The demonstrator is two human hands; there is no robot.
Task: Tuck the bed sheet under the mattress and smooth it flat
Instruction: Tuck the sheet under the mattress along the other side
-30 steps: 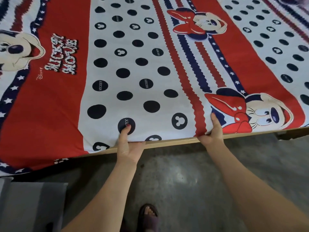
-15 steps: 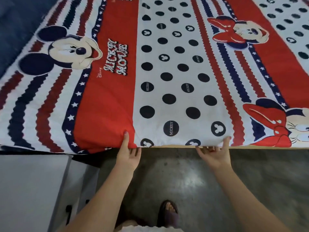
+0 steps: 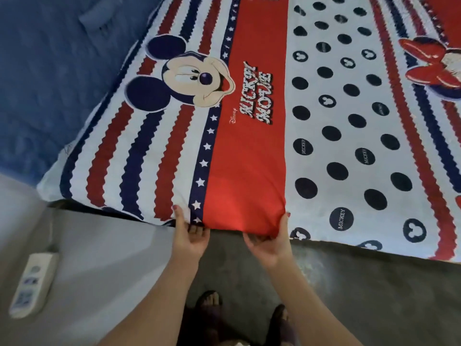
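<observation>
Fingertips of both hands hidden under the bed sheet [image 3: 244,196] edge.

Both hands, left [image 3: 190,236], right [image 3: 270,242], gripping bed sheet [image 3: 245,171] edge, thumbs on top

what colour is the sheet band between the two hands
Solid red on the bed sheet, between left hand and right hand; head view.

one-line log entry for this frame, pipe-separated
phase: tucking near edge | left hand: grips bed sheet edge at star stripe | right hand: grips edge at red band | sheet top: flat
</observation>
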